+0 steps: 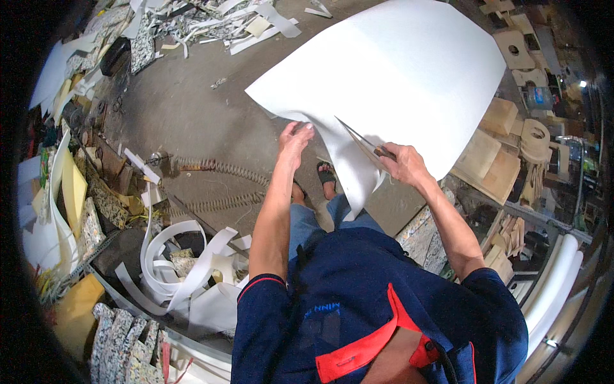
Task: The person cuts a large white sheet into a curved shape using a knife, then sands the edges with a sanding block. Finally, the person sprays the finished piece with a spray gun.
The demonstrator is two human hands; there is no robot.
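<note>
Right hand [403, 163] grips the scissors [364, 142], blades partway into the big white foam sheet [396, 77]; left hand [295, 142] pinches the sheet's near edge, holding it up over the floor [192, 102]. The cut looks barely begun, with most of the sheet uncut. Curled white offcuts [185, 262] and scrap piles crowd the left side.

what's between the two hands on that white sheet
In the head view, the left hand and right hand both grip the white foam sheet. Between them hangs its cut, curling flap, with the long blade crossing it.
</note>
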